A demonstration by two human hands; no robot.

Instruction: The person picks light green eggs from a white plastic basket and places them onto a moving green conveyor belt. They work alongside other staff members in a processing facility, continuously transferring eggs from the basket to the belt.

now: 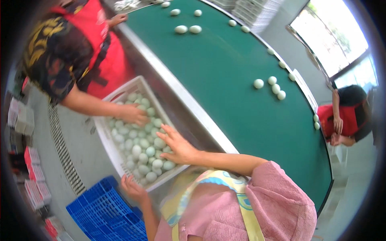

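Observation:
A white plastic crate (107, 148) full of pale green and whitish eggs (137, 151) stands in front of me, beside the green table. My right hand (181, 148) reaches over the crate's right side, fingers spread and resting on the eggs there. At the crate's near left corner is my left hand (134, 189), its fingers apart and close to the rim; whether they touch it I cannot tell. A co-worker's hand (134, 115) is among the eggs at the crate's far end, slightly blurred.
A green table (225, 80) with a metal edge carries several scattered eggs (258, 83). The co-worker in a red apron (108, 56) stands at far left, another person (348, 114) at the table's right side. Blue plastic pallets (106, 213) lie at lower left; stacked white trays (257, 14) stand behind.

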